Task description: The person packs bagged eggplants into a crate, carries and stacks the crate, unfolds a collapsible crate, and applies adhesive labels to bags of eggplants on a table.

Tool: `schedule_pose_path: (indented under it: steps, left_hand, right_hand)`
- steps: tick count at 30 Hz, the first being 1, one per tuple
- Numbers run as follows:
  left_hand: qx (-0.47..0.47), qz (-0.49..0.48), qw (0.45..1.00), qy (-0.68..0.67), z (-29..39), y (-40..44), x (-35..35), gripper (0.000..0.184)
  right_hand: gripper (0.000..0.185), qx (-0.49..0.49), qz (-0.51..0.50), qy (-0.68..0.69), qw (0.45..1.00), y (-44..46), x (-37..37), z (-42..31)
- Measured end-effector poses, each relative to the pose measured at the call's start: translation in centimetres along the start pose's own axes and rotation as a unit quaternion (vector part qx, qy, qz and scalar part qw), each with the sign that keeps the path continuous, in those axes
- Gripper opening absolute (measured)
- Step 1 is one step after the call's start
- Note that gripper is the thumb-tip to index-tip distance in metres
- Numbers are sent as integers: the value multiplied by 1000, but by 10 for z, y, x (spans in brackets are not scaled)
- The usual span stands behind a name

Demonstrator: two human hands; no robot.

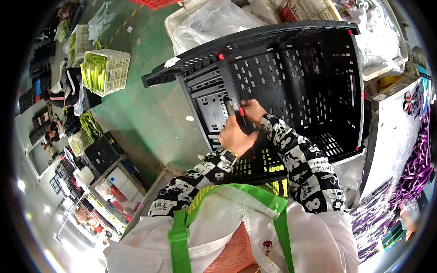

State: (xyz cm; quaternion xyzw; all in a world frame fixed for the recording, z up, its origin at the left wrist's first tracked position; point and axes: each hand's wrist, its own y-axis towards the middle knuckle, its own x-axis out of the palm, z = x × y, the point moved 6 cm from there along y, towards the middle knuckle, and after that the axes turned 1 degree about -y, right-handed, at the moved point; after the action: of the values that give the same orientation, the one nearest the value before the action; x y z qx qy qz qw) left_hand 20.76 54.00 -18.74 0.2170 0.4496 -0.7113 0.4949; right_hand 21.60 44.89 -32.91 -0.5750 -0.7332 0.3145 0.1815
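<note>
A large black slotted plastic crate (291,86) with small red clips stands tilted in front of me, its inside facing me. One panel of it (210,98) is at the left side. My left hand (236,137) is closed on the lower end of the crate's bar beside that panel. Close by on the right, my right hand (253,111) is closed round the same bar, next to a red clip (241,111). The fingertips of both hands are partly hidden.
White crates of green vegetables (116,73) stand on the green floor (154,109) at the left. Plastic bags (218,22) fill a crate behind. A metal-sided table (391,132) and purple vegetables (416,159) are at the right. People are at the far left.
</note>
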Motion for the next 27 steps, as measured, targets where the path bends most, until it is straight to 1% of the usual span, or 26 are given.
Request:
schedule_pose_path:
  steps: [1,3,4,6,7,8,9,10,11,12,13,14,15,16,17,18,19,20,21,22,23,24,25,27]
  left_hand:
    - [-1,1,1000,-2,0,4,1,62]
    - [-42,-19,999,20,-7,11,1,59]
    - [-43,-17,999,19,-7,11,-3,59]
    - [-38,11,999,0,-8,5,-16,51]
    - [-35,24,999,-8,-11,2,-24,48]
    - [-7,16,999,-51,-19,-1,-33,44]
    - [-12,-3,997,-78,-26,-3,-39,41]
    - [-8,12,996,-93,-30,-5,-46,40]
    - [-6,26,994,-108,-33,-8,-52,38]
    - [-26,9,991,-132,-41,-10,-55,38]
    - [-14,18,991,-134,-55,-12,-55,36]
    - [-34,19,983,-180,-63,-16,-67,32]
    - [-54,20,973,-225,-73,-24,-82,29]
    - [-95,11,945,-313,-95,-32,-91,26]
    - [-132,2,908,-397,-121,-36,-96,23]
    - [-105,2,917,-385,-140,-39,-98,21]
    - [-135,-24,919,-370,-135,-41,-105,23]
    - [-149,1,926,-346,-127,-50,-115,24]
    - [-135,18,931,-338,-112,-38,-111,24]
    - [-124,48,925,-356,-107,-32,-102,24]
    - [-116,78,917,-374,-111,-34,-101,24]
    - [-109,12,903,-414,-105,-31,-104,22]
    - [-105,0,930,-351,-107,-32,-112,19]
    - [-75,-5,946,-315,-117,-31,-116,17]
  right_hand:
    - [17,-7,41,20,999,-25,-14,-42]
    - [18,-73,81,-67,992,-15,-13,-34]
    - [18,-75,80,-68,992,-12,-14,-37]
    - [25,-40,-11,-112,993,-7,-4,-38]
    - [31,-150,6,-69,986,-18,-11,-58]
    - [35,-62,-25,-58,996,-13,-11,-54]
    - [39,25,-57,-46,997,-9,-9,-49]
    - [43,-17,-60,-23,998,-5,-2,-58]
    - [40,-44,-47,-49,997,-2,0,-64]
    - [37,-76,-38,-95,992,0,-1,-68]
    - [34,-107,-26,-141,984,6,-7,-76]
    - [32,-75,63,-38,994,36,-31,-37]
    - [29,-41,151,65,986,58,-64,12]
    - [27,-59,151,118,980,58,-100,26]
    - [28,-80,152,169,970,56,-130,21]
    - [24,-52,127,91,986,37,-145,-15]
    - [23,-13,96,10,995,8,-150,-49]
    - [23,-50,60,171,982,-4,-142,-70]
    - [21,-51,77,52,994,-18,-147,-86]
    - [19,-48,95,-75,992,-30,-152,-101]
    - [18,-41,113,-193,974,-43,-157,-116]
    - [21,-81,126,-26,988,-55,-157,-117]
    - [24,-126,129,140,973,-68,-157,-119]
    - [25,-170,163,136,962,-96,-179,-134]
